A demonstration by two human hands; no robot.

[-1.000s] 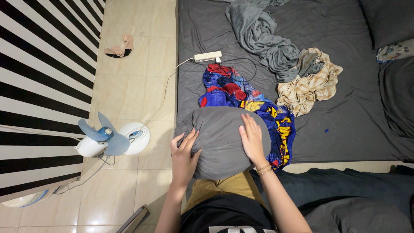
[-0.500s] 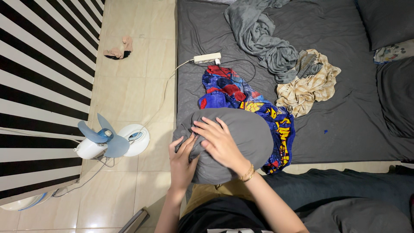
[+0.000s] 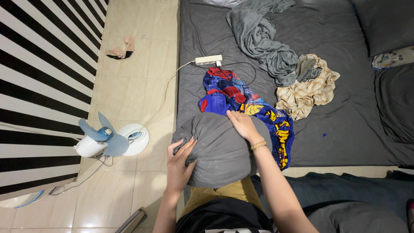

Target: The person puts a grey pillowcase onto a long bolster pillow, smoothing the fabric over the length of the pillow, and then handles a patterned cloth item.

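A plump grey pillow [image 3: 220,151] rests on my lap at the near edge of the dark grey mattress [image 3: 345,116]. My left hand [image 3: 181,162] grips the pillow's left end, fingers pinching the bunched cover. My right hand [image 3: 243,125] lies flat on the pillow's far top edge, with a gold bracelet on the wrist. Just beyond the pillow lies a crumpled blue, red and yellow cloth [image 3: 241,103].
On the mattress lie a grey blanket [image 3: 258,36], a beige checked cloth [image 3: 308,86] and a white power strip [image 3: 208,59] with cables. A small white and blue fan [image 3: 108,139] stands on the tiled floor beside a black-and-white striped mat [image 3: 39,86]. Dark pillows sit at right.
My right hand has slid from the pillow's left end, near my left hand, up to its far top edge. My left hand keeps its hold on the left end.
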